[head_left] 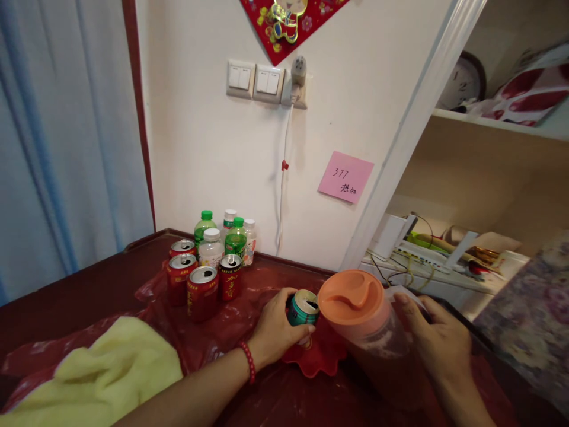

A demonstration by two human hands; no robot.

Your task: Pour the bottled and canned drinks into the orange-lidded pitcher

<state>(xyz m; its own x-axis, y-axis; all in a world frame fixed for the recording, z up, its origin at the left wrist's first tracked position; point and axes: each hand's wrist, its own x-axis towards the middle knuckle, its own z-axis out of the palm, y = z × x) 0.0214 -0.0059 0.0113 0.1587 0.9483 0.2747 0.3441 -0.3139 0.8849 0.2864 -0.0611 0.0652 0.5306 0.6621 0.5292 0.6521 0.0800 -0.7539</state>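
My left hand (276,327), with a red bead bracelet at the wrist, is wrapped round a green drink can (304,309) with an opened top. Beneath that can lies a red wavy-edged dish (317,359), partly hidden by it. My right hand (440,350) grips the handle of a clear plastic pitcher (384,367). An orange lid (352,296) covers the pitcher, its spout side close to the green can. The pitcher's lower part is dark and blurred, so I cannot tell what is inside.
Several red cans (203,296) stand at the left, in front of bottles with green and white caps (235,240). A yellow cloth (102,373) lies on the red plastic sheet (267,279) near the front left. Shelves with a router (420,255) are at the right.
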